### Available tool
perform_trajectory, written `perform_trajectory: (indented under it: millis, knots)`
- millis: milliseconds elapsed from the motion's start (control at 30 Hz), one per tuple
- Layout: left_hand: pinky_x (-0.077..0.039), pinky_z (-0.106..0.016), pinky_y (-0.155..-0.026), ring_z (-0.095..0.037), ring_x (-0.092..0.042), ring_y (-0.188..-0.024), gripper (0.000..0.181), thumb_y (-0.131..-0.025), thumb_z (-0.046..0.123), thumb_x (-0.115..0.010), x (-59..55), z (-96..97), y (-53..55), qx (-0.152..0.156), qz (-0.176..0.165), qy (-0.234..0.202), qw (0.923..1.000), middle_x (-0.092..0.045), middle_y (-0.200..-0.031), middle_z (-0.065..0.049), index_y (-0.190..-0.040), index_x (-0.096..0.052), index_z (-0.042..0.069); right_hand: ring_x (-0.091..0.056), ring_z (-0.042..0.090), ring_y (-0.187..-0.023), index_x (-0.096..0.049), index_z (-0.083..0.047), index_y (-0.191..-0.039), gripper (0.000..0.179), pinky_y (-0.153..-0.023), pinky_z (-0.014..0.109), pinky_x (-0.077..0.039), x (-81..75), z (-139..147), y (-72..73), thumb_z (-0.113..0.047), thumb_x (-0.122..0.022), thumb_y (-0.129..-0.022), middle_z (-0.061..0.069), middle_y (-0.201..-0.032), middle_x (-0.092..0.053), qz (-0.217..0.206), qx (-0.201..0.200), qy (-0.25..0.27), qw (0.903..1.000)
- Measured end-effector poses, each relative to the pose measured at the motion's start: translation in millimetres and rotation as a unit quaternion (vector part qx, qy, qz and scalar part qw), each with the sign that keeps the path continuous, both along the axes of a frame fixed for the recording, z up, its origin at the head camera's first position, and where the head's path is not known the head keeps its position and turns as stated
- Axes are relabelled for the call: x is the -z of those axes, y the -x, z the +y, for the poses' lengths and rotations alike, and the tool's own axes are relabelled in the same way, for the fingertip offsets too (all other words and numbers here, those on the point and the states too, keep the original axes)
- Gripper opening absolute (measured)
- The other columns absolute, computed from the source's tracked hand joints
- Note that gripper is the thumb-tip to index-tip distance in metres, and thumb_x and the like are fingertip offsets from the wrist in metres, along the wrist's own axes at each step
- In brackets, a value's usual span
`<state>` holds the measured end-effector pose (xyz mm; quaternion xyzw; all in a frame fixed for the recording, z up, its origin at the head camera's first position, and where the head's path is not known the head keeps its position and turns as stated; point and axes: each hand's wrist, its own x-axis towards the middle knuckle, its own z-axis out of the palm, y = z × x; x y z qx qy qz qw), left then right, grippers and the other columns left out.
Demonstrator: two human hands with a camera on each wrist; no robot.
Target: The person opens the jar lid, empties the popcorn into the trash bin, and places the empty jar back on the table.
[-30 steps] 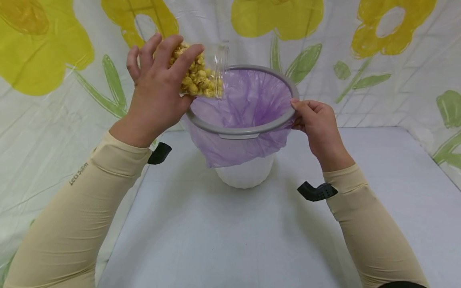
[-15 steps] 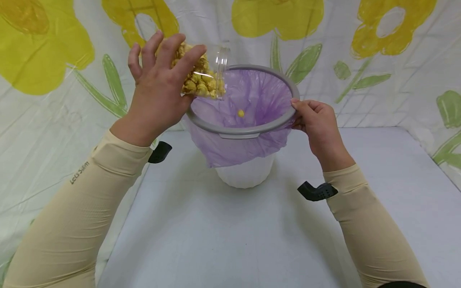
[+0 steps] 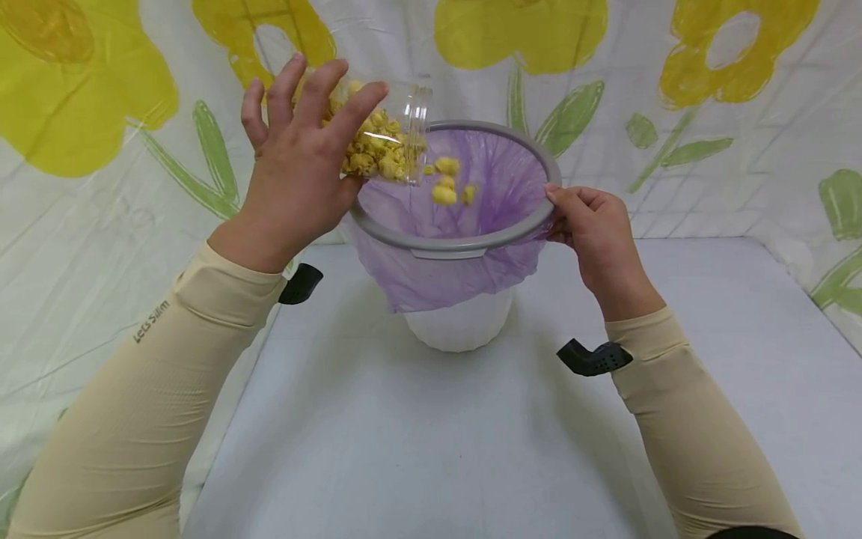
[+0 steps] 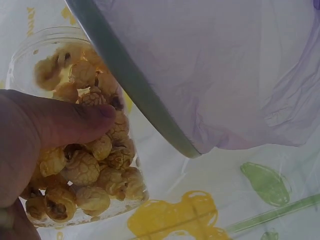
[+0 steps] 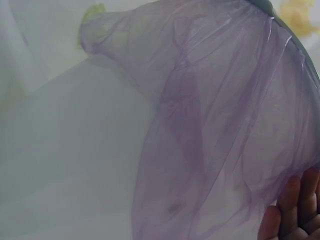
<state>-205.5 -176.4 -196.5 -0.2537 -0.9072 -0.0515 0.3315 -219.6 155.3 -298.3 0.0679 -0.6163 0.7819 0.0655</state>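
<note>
My left hand (image 3: 296,165) grips a clear plastic jar (image 3: 416,112) tipped on its side, its mouth over the left part of the bin's rim. Yellow popcorn (image 3: 377,146) fills much of the jar, and several loose pieces (image 3: 444,195) are in the air over the opening. In the left wrist view the thumb (image 4: 75,122) lies across the jar wall. The white trash bin (image 3: 461,326) has a grey rim (image 3: 458,245) and a purple bag (image 3: 444,281) folded over it. My right hand (image 3: 599,239) pinches the rim and bag at the right side; its curled fingers (image 5: 300,205) show in the right wrist view.
The bin stands on a white table (image 3: 431,434), towards its back edge. Behind hangs a white cloth (image 3: 754,187) printed with yellow flowers and green leaves. A black wrist mount (image 3: 592,358) is on the right sleeve, another mount (image 3: 301,284) on the left.
Popcorn has begun to fall from the jar: one piece half a second ago, several in the air now. The left hand has shifted slightly to the right; the right hand has stayed at the rim.
</note>
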Motion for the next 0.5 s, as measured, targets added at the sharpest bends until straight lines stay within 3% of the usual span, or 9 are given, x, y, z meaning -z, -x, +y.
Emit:
perform_trajectory:
  millis: [200, 500]
  knots:
    - [0.004, -0.061, -0.121, -0.038, -0.009, -0.158, 0.085, -0.084, 0.004, -0.081, 0.7, -0.1, 0.1, 0.000, -0.002, -0.003, 1.0000, -0.030, -0.166, -0.013, -0.156, -0.044, 0.028, -0.068, 0.011, -0.064, -0.078, -0.009, -0.084, 0.019, -0.071, 0.025, -0.058, -0.2, 0.4, -0.7, -0.020, -0.074, -0.099, 0.000, -0.069, -0.071, 0.002, -0.001, 0.000, 1.0000]
    - [0.001, -0.061, -0.120, -0.038, -0.013, -0.157, 0.082, -0.080, -0.007, -0.068, 1.0, -0.6, -0.5, 0.006, 0.004, -0.004, 1.0000, -0.036, -0.161, -0.014, -0.153, -0.049, 0.026, -0.067, 0.010, -0.064, -0.078, -0.009, -0.085, 0.019, -0.070, 0.024, -0.058, 0.7, -0.7, -1.0, -0.020, -0.074, -0.100, 0.000, -0.069, -0.070, 0.002, 0.000, 0.002, 1.0000]
